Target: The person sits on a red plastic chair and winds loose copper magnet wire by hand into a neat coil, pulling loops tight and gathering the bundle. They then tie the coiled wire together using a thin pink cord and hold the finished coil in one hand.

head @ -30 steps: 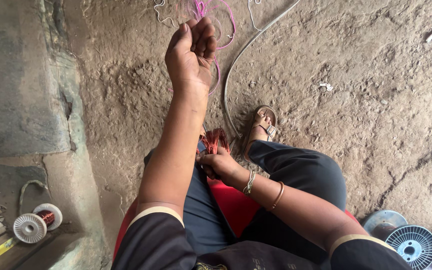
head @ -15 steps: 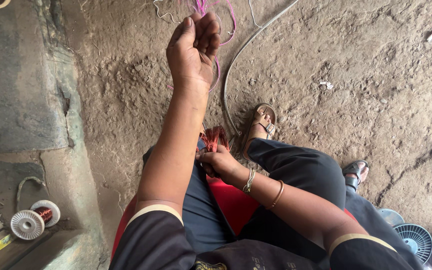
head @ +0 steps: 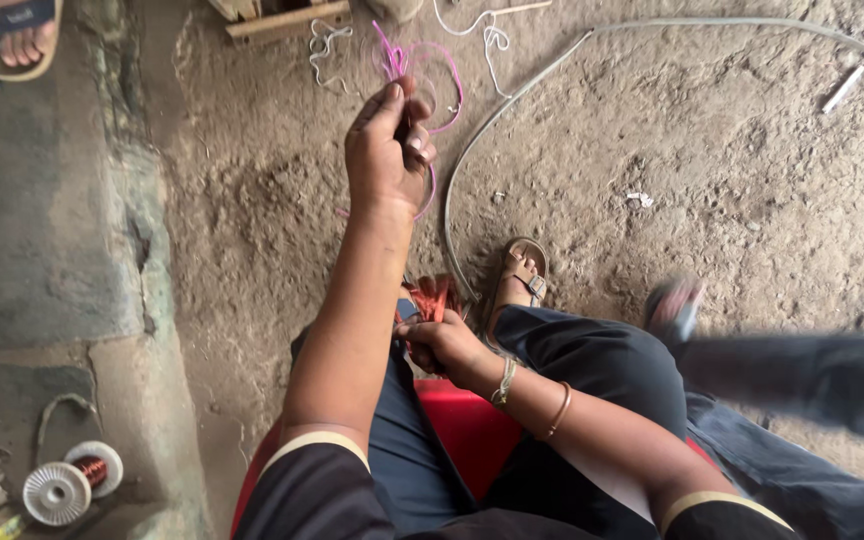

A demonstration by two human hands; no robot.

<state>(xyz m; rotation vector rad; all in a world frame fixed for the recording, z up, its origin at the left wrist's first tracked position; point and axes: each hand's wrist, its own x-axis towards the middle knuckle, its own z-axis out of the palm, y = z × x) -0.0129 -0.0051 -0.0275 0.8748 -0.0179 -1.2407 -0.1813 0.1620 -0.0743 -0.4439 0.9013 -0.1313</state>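
Note:
My left hand (head: 387,150) is raised out in front of me, fingers pinched on a pink thread (head: 422,65) that loops above and beside it. Lower down, over my lap, my right hand (head: 442,340) grips a reddish copper wire coil (head: 432,297). I sit on a red seat (head: 467,425) with my sandalled foot (head: 520,272) on the dirt floor beyond the coil.
A grey cable (head: 512,100) curves across the dirt floor. A white spool of copper wire (head: 72,480) lies at lower left on a concrete ledge. Another person's foot in a sandal (head: 12,35) shows at top left, and a blurred leg and shoe (head: 677,305) cross at right.
My view has tilted, so my left hand with the pink thread sits lower in frame. A blurred leg and shoe have swung in from the right, covering the fan-like discs.

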